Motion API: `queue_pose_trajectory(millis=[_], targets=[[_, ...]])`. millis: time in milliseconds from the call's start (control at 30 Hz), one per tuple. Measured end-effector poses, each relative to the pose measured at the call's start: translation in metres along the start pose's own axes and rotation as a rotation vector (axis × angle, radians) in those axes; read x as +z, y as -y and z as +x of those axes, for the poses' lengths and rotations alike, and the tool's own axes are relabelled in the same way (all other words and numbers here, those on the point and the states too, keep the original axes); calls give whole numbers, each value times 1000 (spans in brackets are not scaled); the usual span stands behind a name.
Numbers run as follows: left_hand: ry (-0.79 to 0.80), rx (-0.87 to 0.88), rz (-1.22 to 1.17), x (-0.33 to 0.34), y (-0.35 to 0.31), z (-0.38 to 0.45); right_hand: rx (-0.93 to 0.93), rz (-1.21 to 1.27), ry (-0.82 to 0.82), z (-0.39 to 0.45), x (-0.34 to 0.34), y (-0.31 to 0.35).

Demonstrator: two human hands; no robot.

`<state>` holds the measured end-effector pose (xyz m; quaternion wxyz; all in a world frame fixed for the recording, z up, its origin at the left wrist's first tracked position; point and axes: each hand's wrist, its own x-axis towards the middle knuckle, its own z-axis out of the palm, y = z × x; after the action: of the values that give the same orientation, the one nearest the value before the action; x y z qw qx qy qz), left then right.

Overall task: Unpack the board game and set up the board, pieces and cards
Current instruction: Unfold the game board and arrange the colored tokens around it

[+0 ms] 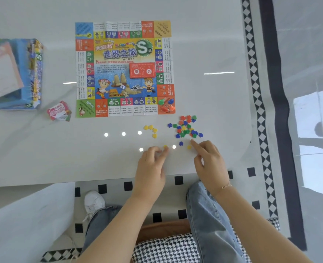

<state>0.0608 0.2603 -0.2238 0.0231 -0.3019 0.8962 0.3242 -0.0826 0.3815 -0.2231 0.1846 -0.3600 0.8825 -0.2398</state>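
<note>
Left hand (pixel 153 160) pinches a small yellow plastic house token (pixel 165 147); right hand (pixel 210 160), forefinger extended, holds nothing. Risk: sweeping scatters the mixed-colour token pile (pixel 186 128) at 12 o'clock.

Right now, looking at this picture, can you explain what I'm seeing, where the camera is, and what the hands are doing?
The camera sits on a person's head, looking down at their own hands over a white table. A paper game board lies unfolded with a red card deck on it. The open game box lies far left, play money near it. The left hand pinches a yellow piece. The right hand points a finger at another yellow piece, beside a mixed pile of coloured pieces.
</note>
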Motion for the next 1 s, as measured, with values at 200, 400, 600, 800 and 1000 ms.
queue_pose_trajectory(millis=[200, 400, 600, 800, 1000], targets=[[-64, -98, -15, -9, 1, 18, 33, -124, 7, -25, 17, 7], [-134, -162, -141, -25, 16, 34, -2, -332, 18, -35, 43, 41], [-260, -151, -194, -35, 45, 15, -15, -228, 32, 0, 51, 67], [-119, -5, -151, -26, 24, 0, 51, 134, -22, -2, 30, 53], [-12, 94, -103, -8, -1, 5, 68, 206, 5, -3, 15, 35]])
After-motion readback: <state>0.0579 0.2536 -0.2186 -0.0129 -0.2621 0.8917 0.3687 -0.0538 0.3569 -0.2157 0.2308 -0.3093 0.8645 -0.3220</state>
